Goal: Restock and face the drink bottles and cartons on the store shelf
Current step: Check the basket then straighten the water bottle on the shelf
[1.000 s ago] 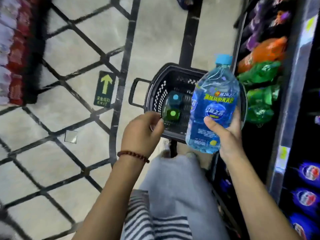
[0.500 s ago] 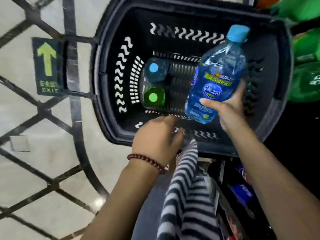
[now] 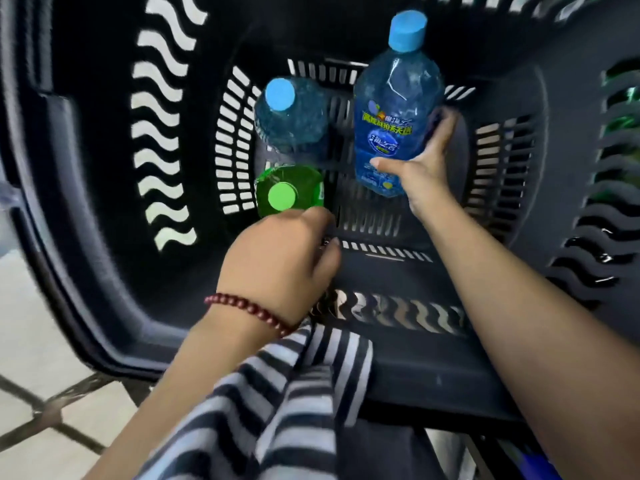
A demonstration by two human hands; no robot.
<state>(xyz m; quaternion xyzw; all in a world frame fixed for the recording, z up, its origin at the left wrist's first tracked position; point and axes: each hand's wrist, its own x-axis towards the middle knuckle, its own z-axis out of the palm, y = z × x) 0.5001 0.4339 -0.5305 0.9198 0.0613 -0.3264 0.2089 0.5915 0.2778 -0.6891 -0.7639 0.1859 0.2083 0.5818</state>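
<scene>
Down inside the black basket [image 3: 86, 188] we held both hands. Our right hand [image 3: 420, 164] gripped a blue bottle [image 3: 391, 109] by its lower half, thumb across the front of the label and fingers [image 3: 445, 123] wrapped round the far side, so the bottle stood nearly upright above the slatted basket floor with its light blue cap [image 3: 407, 31] at the top. Whether its base touched the floor we could not tell. Our left hand [image 3: 280, 261], with a string of dark red beads [image 3: 249, 311] at the wrist, hung just beside a green bottle [image 3: 289, 192] standing at the left of the basket floor; its fingers were curled downward with nothing visibly in them, and we could not tell whether they touched the green bottle. Just behind the green one stood a second blue bottle [image 3: 291, 116], capped in the same light blue, near the bottle in our right hand but apart from it. Striped cloth [image 3: 277, 393] lay over the near rim of the basket between our forearms, and pale floor tiles [image 3: 34, 375] showed at lower left
</scene>
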